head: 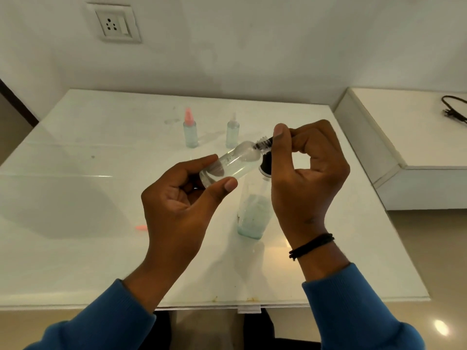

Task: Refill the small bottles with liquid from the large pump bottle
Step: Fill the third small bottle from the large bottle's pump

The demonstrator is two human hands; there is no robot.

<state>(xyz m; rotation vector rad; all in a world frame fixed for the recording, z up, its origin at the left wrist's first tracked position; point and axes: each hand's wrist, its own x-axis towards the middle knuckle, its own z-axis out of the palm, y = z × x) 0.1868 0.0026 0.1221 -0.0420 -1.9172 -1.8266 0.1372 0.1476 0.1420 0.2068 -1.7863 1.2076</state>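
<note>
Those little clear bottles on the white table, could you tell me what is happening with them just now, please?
A person in blue sleeves holds one small clear plastic bottle tilted in the left hand, neck uncapped and aimed at the black nozzle of the large clear pump bottle, which the right hand grips. Two more small bottles stand further back on the white table, one with a pink cap, one with a clear cap.

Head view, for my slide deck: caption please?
Left hand tilts a small clear bottle while the right hand holds the large pump bottle's nozzle at its threaded neck.
</note>
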